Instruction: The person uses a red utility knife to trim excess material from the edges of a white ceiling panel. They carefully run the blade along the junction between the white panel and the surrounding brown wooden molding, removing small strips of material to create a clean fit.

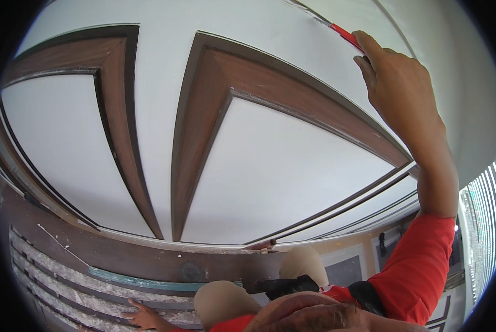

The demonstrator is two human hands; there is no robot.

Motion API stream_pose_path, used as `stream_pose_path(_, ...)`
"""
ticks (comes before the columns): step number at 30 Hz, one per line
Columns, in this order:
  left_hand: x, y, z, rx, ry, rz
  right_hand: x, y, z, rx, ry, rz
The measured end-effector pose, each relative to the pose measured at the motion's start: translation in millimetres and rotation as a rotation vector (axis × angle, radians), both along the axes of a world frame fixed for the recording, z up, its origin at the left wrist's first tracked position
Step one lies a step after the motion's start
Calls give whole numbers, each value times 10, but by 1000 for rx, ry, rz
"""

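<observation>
My right hand (392, 83) is wrapped round a slim red-handled tool (346, 35), its thin tip against the white surface (259, 22) above two framed panels. The right panel (281, 166) and the left panel (54, 133) are white, each inside brown wooden moulding with a dark outer border. My left hand (142, 314) is low at the lower left, fingers spread, by weathered slats (70, 276) speckled pale. Whether it rests on them I cannot tell.
A brown ledge (148, 257) with a teal strip (137, 281) runs below the panels, near my knees. A reddish cylindrical object (264, 244) lies at the panels' lower edge. At the far right is a bright striped opening (486, 216).
</observation>
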State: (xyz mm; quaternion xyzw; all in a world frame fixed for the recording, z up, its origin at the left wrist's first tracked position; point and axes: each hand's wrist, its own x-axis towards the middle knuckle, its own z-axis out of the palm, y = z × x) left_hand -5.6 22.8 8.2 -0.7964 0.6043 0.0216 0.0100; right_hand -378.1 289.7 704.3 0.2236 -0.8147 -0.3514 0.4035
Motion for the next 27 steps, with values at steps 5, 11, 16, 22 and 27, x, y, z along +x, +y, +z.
stream_pose_path(5, -96, -82, -43, 90, -33, 35, -137, 258, -231, -154, -13, 351)
stream_pose_path(11, 60, -202, -172, 136, 116, 38, -331, 246, -746, -735, -282, 735)
stream_pose_path(16, 58, -696, 123, -489, 355, -65, -419, 527, -1480, -1145, -365, 907)
stream_pose_path(22, -2226, -725, 3181, -937, 994, -1037, -360, 970, -2394, -1515, -592, 896)
stream_pose_path(27, -3540, -198, 5347, -1411, 1059, -1655, -198, 1170, -2641, -1634, -682, 898)
